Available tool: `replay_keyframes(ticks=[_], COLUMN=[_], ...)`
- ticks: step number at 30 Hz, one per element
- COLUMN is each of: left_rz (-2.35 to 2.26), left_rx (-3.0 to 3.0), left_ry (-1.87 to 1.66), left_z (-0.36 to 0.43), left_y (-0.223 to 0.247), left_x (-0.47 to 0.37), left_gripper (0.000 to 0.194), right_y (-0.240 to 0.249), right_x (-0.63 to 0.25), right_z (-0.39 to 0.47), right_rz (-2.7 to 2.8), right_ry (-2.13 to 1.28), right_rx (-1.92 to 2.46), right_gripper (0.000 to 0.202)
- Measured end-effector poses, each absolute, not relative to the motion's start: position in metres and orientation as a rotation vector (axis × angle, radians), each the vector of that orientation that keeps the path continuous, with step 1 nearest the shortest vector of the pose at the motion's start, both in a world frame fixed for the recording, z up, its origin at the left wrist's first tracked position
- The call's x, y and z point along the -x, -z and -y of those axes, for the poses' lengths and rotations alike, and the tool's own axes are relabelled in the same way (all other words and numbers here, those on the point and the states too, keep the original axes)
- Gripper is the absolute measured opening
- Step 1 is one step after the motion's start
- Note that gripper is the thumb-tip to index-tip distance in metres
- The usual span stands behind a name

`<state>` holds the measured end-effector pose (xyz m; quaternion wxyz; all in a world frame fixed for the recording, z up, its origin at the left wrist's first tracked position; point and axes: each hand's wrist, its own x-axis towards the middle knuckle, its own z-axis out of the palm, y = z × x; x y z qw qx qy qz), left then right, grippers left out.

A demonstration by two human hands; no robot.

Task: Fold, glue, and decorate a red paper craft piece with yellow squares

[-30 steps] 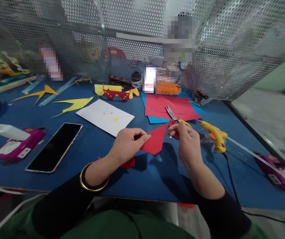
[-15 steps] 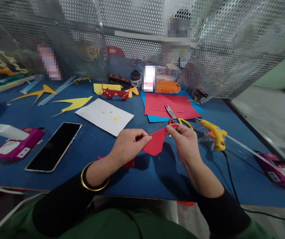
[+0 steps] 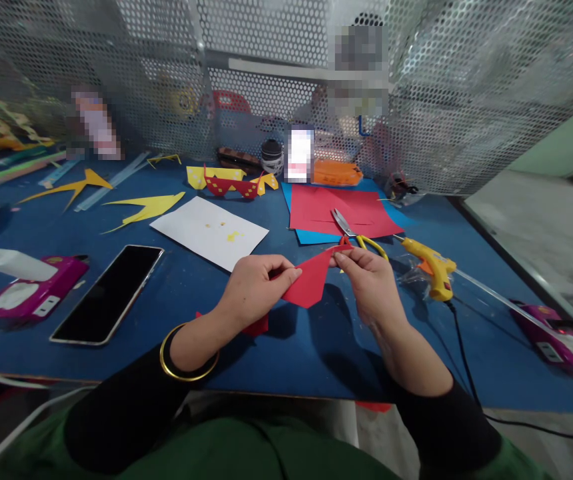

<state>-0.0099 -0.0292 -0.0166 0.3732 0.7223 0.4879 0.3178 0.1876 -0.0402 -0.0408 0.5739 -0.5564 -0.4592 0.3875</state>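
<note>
A piece of red paper (image 3: 309, 280) is stretched between my two hands above the blue table. My left hand (image 3: 254, 287) pinches its left side between thumb and fingers. At the paper's narrow upper right part, my right hand (image 3: 370, 277) grips it with closed fingertips. Another red scrap (image 3: 257, 325) lies under my left wrist, partly hidden. Just beyond my right hand are scissors (image 3: 346, 225) with red and yellow handles, resting on red sheets (image 3: 311, 210) over a blue one.
Right of my hands lies a yellow glue gun (image 3: 429, 267) with a black cord. A phone (image 3: 109, 293), a white sheet (image 3: 206, 233) and a white bottle (image 3: 16, 261) are on the left. Red paper glasses (image 3: 231, 187) stand farther back, before a perforated metal screen (image 3: 266, 33).
The red paper has shifted slightly up and left and tilted a little between my hands. Both hands keep hold of it.
</note>
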Motion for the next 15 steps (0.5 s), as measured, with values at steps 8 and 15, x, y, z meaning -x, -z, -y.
replay_keyframes(ticks=[8,15], left_rz=[-1.247,-1.276], left_rx=[-1.822,-1.814], left_ry=[-0.837,-0.879], left_z=[0.0295,0.0283], left_y=[0.0165,0.0164], left_x=[0.0102,0.0114], left_gripper=[0.024,0.025], right_y=[0.0379,0.0424], right_x=[-0.1877,-0.1916], right_z=[0.0401,0.0392], right_rz=[1.059,0.976], right_ry=[-0.908,-0.851], right_rx=[1.323,1.332], right_gripper=[0.016,0.016])
